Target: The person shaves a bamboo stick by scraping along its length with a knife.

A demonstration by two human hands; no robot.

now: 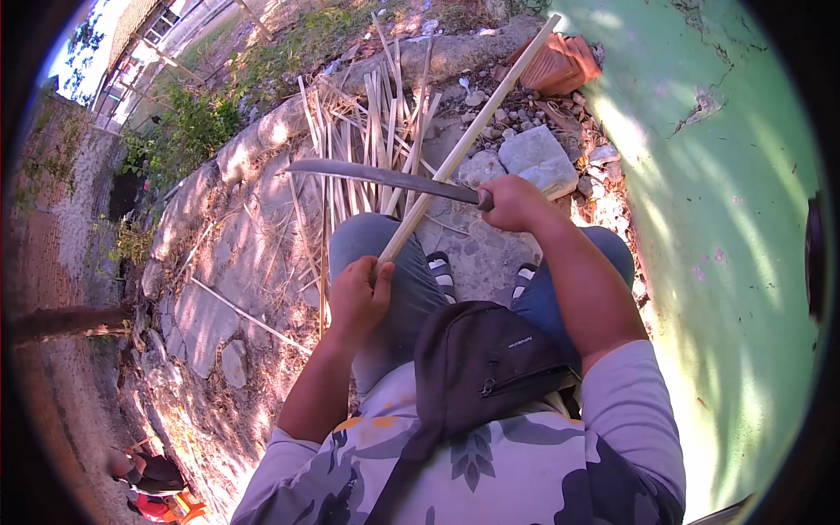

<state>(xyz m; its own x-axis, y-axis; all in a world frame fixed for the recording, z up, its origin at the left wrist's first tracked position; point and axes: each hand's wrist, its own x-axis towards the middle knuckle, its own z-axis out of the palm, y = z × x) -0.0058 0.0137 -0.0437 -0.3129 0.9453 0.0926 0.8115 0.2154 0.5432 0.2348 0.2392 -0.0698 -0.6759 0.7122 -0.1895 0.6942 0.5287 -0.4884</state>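
Note:
My left hand [360,296] is closed around the lower end of a long pale strip, likely bamboo or wood [472,131], above my left knee. The strip slants up and away to the right. My right hand [514,205] grips the handle of a machete [376,174], whose long, slightly curved blade points left. The blade crosses the strip near its middle; whether it touches or passes just over it I cannot tell. Beyond my knees lies a loose pile of similar pale strips [372,118] on the ground.
A green wall [700,219] runs along my right. Near it lie a grey stone block [539,160] and orange-red bricks or tiles [560,66]. A thin stick [249,315] lies on the ground at left. Another person [153,472] is at the lower left.

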